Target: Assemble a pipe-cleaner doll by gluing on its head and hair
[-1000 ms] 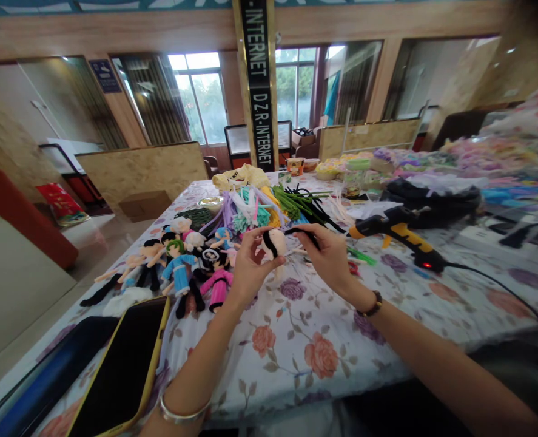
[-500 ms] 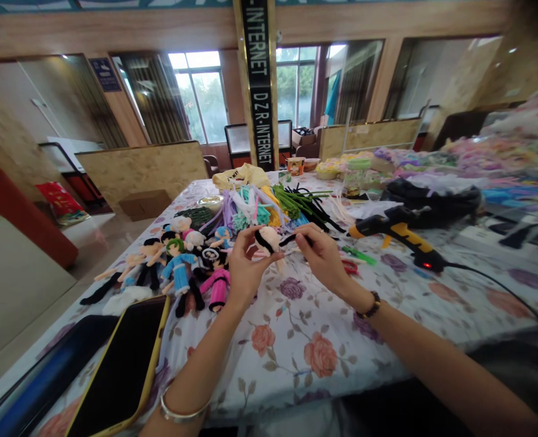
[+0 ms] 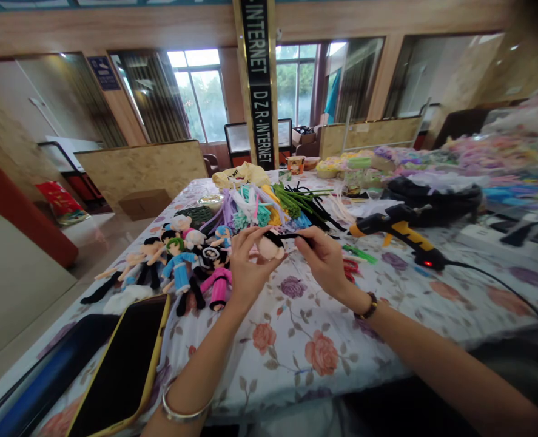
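Observation:
Between the thumb and fingers of my left hand (image 3: 253,264) is a small cream doll head (image 3: 269,249) with black fuzzy stem on its top. A black pipe cleaner (image 3: 291,235) runs from the head to my right hand (image 3: 321,258), which pinches it. Finished-looking fuzzy dolls (image 3: 178,264) lie left of my left hand, one in blue with green hair and one in pink (image 3: 218,285). Behind both hands is a heap of coloured pipe cleaners (image 3: 255,206). Red-handled scissors (image 3: 350,267) lie just right of my right hand, partly hidden by it.
A black and yellow glue gun (image 3: 398,227) with a red light lies at the right, its cord (image 3: 505,273) trailing to the table edge. Two phones are at the left, one in a yellow case (image 3: 127,364). A black bag (image 3: 432,197) and heaped coloured materials (image 3: 487,155) stand farther back.
The doll head has turned in my left hand, so its black strip now lies along the top. My right hand has shifted slightly, and the pipe cleaner stretches straighter between the hands.

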Motion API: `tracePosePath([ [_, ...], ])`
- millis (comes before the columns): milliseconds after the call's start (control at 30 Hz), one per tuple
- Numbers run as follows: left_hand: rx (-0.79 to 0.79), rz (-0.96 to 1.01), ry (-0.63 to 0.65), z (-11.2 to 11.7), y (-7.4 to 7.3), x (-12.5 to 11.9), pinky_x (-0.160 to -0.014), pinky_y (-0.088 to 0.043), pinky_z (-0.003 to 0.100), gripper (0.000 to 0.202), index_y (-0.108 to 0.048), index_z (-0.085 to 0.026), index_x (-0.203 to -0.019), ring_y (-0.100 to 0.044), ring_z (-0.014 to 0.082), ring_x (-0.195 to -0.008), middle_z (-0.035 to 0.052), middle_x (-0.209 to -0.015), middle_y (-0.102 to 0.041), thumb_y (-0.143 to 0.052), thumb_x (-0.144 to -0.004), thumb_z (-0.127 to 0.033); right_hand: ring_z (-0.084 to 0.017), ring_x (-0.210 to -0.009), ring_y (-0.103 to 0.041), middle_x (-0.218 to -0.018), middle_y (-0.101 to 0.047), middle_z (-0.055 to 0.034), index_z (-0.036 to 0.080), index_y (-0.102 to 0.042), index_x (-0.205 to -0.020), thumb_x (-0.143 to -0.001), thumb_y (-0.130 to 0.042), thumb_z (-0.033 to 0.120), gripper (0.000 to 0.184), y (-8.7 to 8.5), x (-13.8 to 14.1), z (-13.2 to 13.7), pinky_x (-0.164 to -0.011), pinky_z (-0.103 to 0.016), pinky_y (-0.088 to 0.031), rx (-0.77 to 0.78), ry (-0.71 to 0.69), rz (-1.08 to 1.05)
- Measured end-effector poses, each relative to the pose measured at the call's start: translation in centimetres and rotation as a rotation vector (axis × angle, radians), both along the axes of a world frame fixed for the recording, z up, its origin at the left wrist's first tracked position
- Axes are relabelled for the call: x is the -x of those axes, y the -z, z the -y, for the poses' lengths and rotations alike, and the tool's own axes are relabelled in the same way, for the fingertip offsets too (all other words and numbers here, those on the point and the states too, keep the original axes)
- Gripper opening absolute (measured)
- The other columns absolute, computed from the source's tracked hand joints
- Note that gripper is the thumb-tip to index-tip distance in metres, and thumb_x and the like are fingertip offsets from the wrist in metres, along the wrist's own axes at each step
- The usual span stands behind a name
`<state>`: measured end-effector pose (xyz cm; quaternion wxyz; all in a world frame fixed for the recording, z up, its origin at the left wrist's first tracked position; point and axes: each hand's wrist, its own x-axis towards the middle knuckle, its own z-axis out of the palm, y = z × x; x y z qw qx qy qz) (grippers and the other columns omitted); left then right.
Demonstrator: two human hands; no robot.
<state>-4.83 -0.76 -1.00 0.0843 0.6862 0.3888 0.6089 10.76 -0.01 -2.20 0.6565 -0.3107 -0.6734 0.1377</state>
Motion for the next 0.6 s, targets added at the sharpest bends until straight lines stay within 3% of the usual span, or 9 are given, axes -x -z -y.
tracePosePath([
  [100,0.056,0.042,0.019,0.1,0.0,-0.1,-0.063,-0.051,0.022,0.049,-0.064,-0.025,-0.104,-0.053,0.02,-0.101,0.0059,-0.107,-0.052,-0.078,-0.058,-0.034,-0.013,-0.067,-0.051,-0.078,-0.059,-0.0017,0.021,-0.06,-0.09,-0.087,-0.051,0.03,0.013,-0.1,0.0,0.1,-0.06,-0.026,-0.04,0.022,-0.012,-0.005],
  [267,0.079,0.097,0.076,0.0,0.2,-0.3,-0.065,-0.052,0.021,0.054,-0.063,-0.025,-0.108,-0.056,0.0167,-0.095,0.0052,-0.109,-0.053,-0.079,-0.057,-0.031,-0.013,-0.068,-0.053,-0.079,-0.06,-0.0019,0.02,-0.059,-0.091,-0.087,-0.051,0.033,0.016,0.1,0.1,-0.2,-0.063,-0.026,-0.042,0.091,-0.047,-0.011],
  [467,0.123,0.167,0.166,-0.6,1.0,-0.3,-0.082,-0.054,0.031,0.065,-0.057,-0.024,-0.119,-0.058,0.0196,-0.102,0.0064,-0.114,-0.06,-0.078,-0.058,-0.026,-0.015,-0.079,-0.059,-0.087,-0.063,-0.0039,0.02,-0.059,-0.096,-0.087,-0.049,0.036,0.021,0.4,0.5,-0.2,-0.071,-0.028,-0.046,0.156,-0.13,0.042],
  [600,0.169,0.182,0.191,-1.0,1.4,-0.3,-0.085,-0.053,0.033,0.068,-0.057,-0.023,-0.121,-0.059,0.0217,-0.104,0.0079,-0.119,-0.06,-0.078,-0.057,-0.024,-0.016,-0.079,-0.059,-0.084,-0.064,-0.0032,0.02,-0.06,-0.097,-0.088,-0.047,0.035,0.022,0.3,0.4,-0.2,-0.068,-0.027,-0.046,0.167,-0.08,0.054],
])
